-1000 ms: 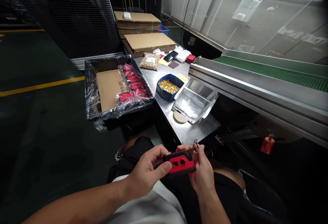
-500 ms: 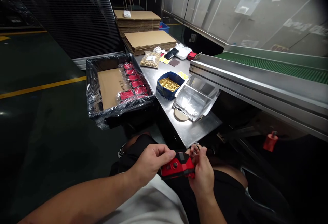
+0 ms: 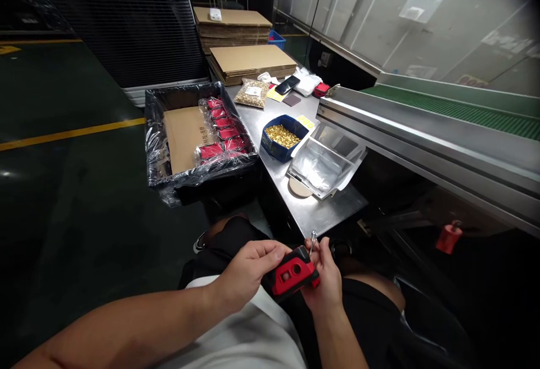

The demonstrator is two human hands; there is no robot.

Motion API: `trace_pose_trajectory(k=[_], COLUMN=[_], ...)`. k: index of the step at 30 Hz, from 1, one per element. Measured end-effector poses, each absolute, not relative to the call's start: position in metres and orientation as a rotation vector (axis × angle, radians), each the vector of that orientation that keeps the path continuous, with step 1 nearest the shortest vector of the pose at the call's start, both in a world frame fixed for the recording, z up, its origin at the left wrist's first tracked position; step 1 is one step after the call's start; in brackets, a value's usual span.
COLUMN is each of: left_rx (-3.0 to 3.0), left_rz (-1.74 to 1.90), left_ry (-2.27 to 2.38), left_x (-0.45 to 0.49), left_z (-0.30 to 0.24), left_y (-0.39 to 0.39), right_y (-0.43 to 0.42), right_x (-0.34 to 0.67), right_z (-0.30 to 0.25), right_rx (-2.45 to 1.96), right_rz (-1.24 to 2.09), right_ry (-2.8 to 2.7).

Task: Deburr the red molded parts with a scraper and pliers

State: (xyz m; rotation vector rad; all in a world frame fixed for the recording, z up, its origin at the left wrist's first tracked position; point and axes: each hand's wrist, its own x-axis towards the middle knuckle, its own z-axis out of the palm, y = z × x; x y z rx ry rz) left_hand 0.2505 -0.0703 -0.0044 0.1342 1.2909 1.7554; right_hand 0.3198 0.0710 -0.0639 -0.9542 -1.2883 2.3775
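Note:
Over my lap I hold a small red and black plastic part (image 3: pixel 294 271) with both hands. My left hand (image 3: pixel 244 274) is closed round its left end, thumb on top. My right hand (image 3: pixel 327 282) is closed against its right end and pinches a thin metal piece (image 3: pixel 313 239) that sticks up above the fingers. The part's top face shows a rectangular opening and a round hole.
A steel table (image 3: pixel 320 214) carries a blue bin of brass pieces (image 3: pixel 282 136), a stack of clear bags (image 3: pixel 324 162), a bag of brass parts (image 3: pixel 252 93) and a phone (image 3: pixel 287 84). A plastic-lined crate (image 3: pixel 194 133) holds red parts and cardboard. A green conveyor (image 3: pixel 455 111) runs on the right.
The red part has tilted so its top face with the openings shows more. My right hand's metal piece has shifted slightly left. The view has drifted a little.

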Motion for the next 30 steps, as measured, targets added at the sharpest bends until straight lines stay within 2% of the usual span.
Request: trace_pose_trajectory(k=[3,6,15,20,24,26,30], left_rx=[0.208,0.255,0.419,0.470,0.521,0.551,0.485], left_rz=[1.726,1.668,1.612,1.542,1.312,1.285,1.421], left_ry=[1.417,1.563,1.653,1.597,1.435,1.389,1.345], left_x=[0.249,0.249,0.248,0.236,0.226,0.223,0.223], left_z=[-0.008,-0.017,-0.022,-0.010,-0.002,0.002,0.005], left_y=[-0.072,-0.074,-0.077,-0.076,-0.073,-0.071,-0.070], right_y=[0.073,0.077,0.085,0.095,0.091,0.081,0.065], right_x=[0.320,0.320,0.331,0.337,0.339,0.339,0.337], right_z=[-0.064,-0.061,-0.017,-0.002,0.004,0.004,0.000], right_rx=[-1.066,-1.023,-0.652,-0.455,-0.097,-0.061,-0.478], right_rz=[2.515,2.507,1.901,1.774,1.706,1.649,1.549], right_ry=[-1.081,-1.050,-1.941,-2.170,-2.430,-2.347,-1.729])
